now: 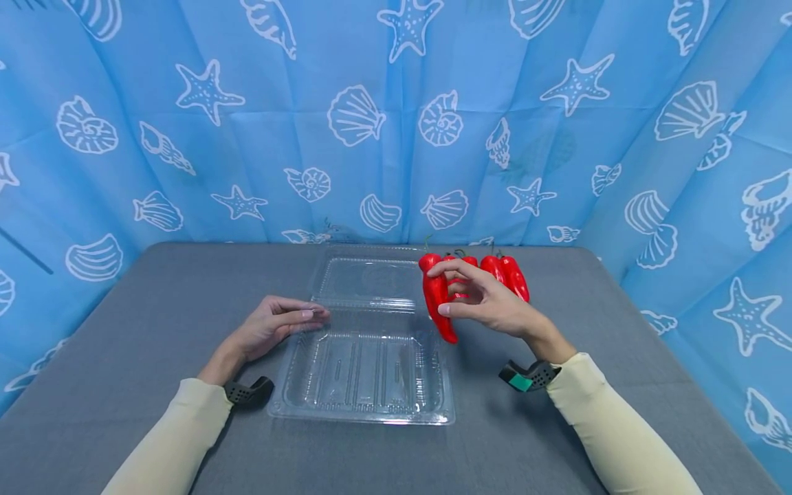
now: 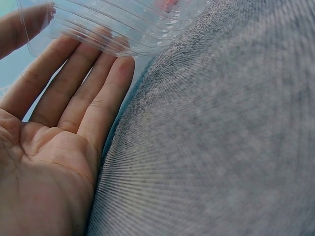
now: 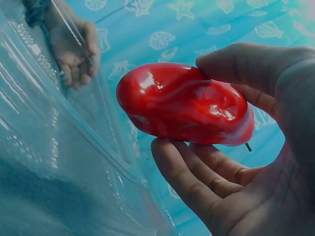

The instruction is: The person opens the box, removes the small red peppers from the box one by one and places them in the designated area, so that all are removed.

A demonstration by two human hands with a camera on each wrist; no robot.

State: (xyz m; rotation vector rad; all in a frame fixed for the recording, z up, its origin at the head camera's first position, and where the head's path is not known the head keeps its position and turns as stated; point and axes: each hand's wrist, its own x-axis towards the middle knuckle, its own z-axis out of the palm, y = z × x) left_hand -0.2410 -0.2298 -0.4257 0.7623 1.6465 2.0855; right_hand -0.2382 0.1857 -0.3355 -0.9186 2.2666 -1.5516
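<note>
A long red pepper (image 1: 436, 301) hangs tip down in my right hand (image 1: 498, 301), pinched between thumb and fingers beside the clear plastic container's right edge. In the right wrist view the pepper (image 3: 182, 103) is glossy and dented, with a short green stem. My left hand (image 1: 272, 326) holds the left rim of the container (image 1: 361, 416) near its hinge, thumb on the upper side and fingers beneath. In the left wrist view the fingers (image 2: 101, 105) reach fairly straight under the ribbed clear plastic (image 2: 123, 24). The container's lid (image 1: 371, 278) lies folded back behind its tray.
Several more red peppers (image 1: 512, 277) lie in a row at the back right, partly hidden by my right hand. Grey cloth (image 1: 155, 330) covers the table. A blue curtain (image 1: 396, 172) with white shell prints hangs behind the table's far edge.
</note>
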